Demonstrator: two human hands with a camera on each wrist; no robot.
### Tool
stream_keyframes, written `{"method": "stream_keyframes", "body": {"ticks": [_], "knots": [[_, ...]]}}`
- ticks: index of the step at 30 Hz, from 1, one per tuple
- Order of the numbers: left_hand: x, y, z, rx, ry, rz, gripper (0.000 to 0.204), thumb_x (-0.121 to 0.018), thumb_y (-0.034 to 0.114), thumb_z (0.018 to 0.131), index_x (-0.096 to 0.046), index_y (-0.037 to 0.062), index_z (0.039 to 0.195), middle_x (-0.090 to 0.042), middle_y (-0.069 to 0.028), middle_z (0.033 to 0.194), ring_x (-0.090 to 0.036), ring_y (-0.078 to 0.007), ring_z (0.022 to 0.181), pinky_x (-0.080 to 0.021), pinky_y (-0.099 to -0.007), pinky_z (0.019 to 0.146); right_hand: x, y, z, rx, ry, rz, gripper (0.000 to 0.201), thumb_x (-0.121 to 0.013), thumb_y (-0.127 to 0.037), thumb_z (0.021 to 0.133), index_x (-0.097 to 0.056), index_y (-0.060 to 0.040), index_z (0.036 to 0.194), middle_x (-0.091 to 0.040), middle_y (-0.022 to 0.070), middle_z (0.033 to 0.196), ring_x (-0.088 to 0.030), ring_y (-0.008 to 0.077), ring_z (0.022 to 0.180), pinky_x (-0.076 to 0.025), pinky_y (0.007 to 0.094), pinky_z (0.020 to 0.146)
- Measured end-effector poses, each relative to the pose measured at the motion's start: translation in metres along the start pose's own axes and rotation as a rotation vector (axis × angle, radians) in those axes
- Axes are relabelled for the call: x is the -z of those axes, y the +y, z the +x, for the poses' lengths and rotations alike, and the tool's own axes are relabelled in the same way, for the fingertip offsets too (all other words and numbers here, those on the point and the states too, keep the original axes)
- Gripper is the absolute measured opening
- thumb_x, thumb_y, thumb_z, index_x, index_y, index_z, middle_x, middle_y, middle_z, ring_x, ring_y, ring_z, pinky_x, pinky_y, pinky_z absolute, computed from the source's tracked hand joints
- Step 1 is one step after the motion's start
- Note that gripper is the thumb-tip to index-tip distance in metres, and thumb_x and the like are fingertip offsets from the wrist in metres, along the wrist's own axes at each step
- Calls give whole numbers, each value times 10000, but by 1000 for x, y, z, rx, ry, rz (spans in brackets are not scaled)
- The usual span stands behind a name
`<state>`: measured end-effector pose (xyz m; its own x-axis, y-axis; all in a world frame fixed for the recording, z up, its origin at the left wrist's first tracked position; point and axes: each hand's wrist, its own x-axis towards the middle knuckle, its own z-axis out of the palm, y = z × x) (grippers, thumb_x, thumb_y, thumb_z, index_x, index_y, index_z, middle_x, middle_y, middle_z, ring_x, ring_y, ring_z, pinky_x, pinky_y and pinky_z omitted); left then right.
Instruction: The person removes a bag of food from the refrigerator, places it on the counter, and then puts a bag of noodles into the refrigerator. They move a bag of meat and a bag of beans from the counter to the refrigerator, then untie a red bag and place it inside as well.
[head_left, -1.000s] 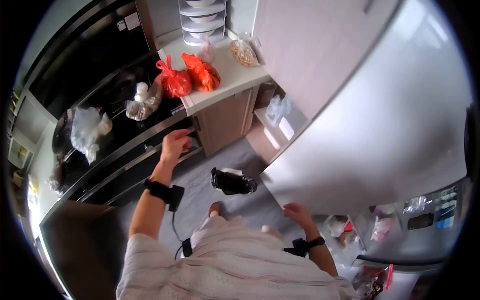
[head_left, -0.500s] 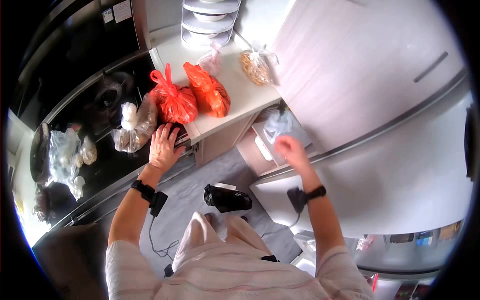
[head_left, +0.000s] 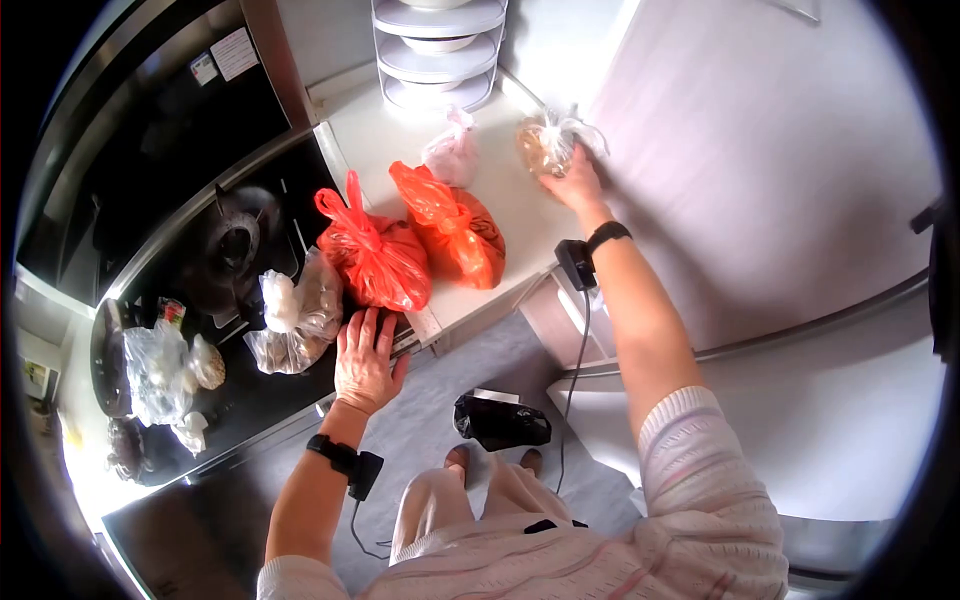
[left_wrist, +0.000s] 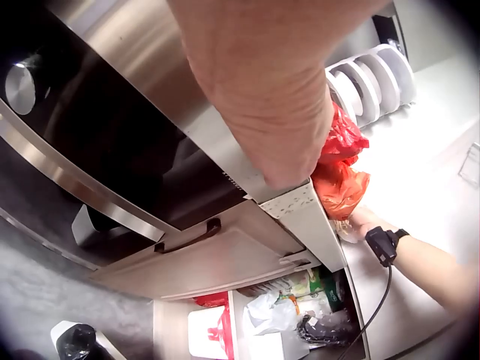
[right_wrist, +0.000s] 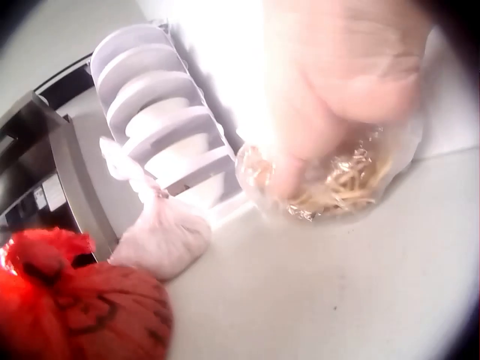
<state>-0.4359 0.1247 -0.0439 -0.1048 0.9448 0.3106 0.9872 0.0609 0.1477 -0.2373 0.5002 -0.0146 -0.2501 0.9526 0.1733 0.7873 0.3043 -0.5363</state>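
Observation:
On the white counter (head_left: 530, 225), my right hand (head_left: 577, 182) grips a knotted clear plastic bag (head_left: 540, 143) by its near side. Pale yellowish strips show through this bag (right_wrist: 349, 184) in the right wrist view, partly hidden behind the fingers. My left hand (head_left: 367, 362) rests with fingers spread at the front edge of the black stove top (head_left: 255, 395). Its fingertips lie right by a red plastic bag (head_left: 378, 260). Beside that stands an orange plastic bag (head_left: 460, 235), and behind them a small pinkish bag (head_left: 452, 152).
A white tiered rack (head_left: 440, 65) with bowls stands at the back of the counter. More clear bags (head_left: 310, 310) lie on the stove. A black-lined bin (head_left: 500, 420) is on the floor by the feet. The open lower cabinet (left_wrist: 281, 315) holds packets.
My right hand has risen from low beside the fridge to the clear bag on the counter and taken hold of it. My left hand has come down onto the stove edge and stayed there.

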Motion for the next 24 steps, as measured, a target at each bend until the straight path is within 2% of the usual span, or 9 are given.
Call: {"method": "stream_keyframes", "body": {"ticks": [6, 8, 10, 12, 16, 18, 20, 22, 24], "knots": [[-1, 2, -1, 11, -13, 9, 604, -634, 285, 675, -454, 27, 1190, -394, -208, 1245, -364, -369, 1142, -296, -477, 957, 14, 1, -18, -39, -51, 8, 685, -729, -317, 645, -441, -33, 1198, -574, 206, 1050, -567, 329, 954, -447, 383, 835], [-2, 1, -1, 7, -22, 35, 617, -631, 286, 672, -447, 29, 1202, -394, -205, 1251, -361, -368, 1149, -294, -481, 958, 19, 14, -37, 15, -48, 373, 577, -743, -279, 645, -518, -11, 1104, -619, 180, 937, -603, 281, 865, -469, 349, 783], [-2, 2, -2, -14, 5, 40, 622, -628, 284, 677, -436, 36, 1215, -393, -202, 1253, -362, -372, 1150, -294, -485, 958, 58, 5, -102, -166, -122, 784, 459, -711, -131, 712, -515, 27, 1096, -607, 129, 986, -594, 178, 857, -487, 291, 748], [-8, 0, -4, -24, 35, 66, 629, -629, 295, 678, -432, 43, 1220, -389, -201, 1254, -364, -379, 1149, -299, -491, 953, 84, 7, -154, -121, -185, 1023, 437, -694, -104, 735, -508, 39, 1104, -599, 107, 995, -586, 157, 861, -488, 279, 751], [-13, -6, -4, -102, 102, 54, 626, -656, 250, 668, -434, 54, 1220, -397, -183, 1241, -377, -374, 1128, -319, -482, 940, 118, 28, -261, -187, -196, 1033, 454, -699, -118, 739, -499, 45, 1113, -597, 83, 986, -578, 134, 868, -484, 276, 758], [-20, -7, -6, -126, 179, -42, 599, -667, 203, 671, -452, 38, 1205, -417, -192, 1226, -395, -377, 1103, -324, -470, 940, 137, 36, -322, -340, -197, 1024, 446, -692, -100, 744, -496, 36, 1121, -596, 77, 991, -575, 125, 881, -482, 273, 767], [-5, 31, -17, -163, 235, -30, 603, -671, 213, 680, -442, 6, 1198, -413, -220, 1225, -410, -403, 1073, -351, -462, 913, 141, 57, -384, -383, -185, 1207, 432, -688, -61, 743, -506, 7, 1129, -591, 45, 1010, -561, 104, 897, -473, 263, 798], [-13, 76, -41, -287, 163, -333, 624, -692, 224, 699, -434, 4, 1223, -416, -184, 1263, -428, -351, 1090, -364, -442, 904, 149, 69, -446, -451, -110, 1189, 435, -687, -66, 747, -504, -3, 1137, -587, 29, 1015, -550, 97, 912, -463, 256, 813], [-28, 133, -78, 198, -669, -1332, 707, -720, 269, 711, -380, 13, 1276, -399, -126, 1307, -411, -265, 1156, -368, -411, 913, 162, 74, -502, -551, -41, 1192, 448, -689, -79, 745, -501, -9, 1146, -586, 19, 1016, -543, 95, 922, -453, 251, 817]]}}
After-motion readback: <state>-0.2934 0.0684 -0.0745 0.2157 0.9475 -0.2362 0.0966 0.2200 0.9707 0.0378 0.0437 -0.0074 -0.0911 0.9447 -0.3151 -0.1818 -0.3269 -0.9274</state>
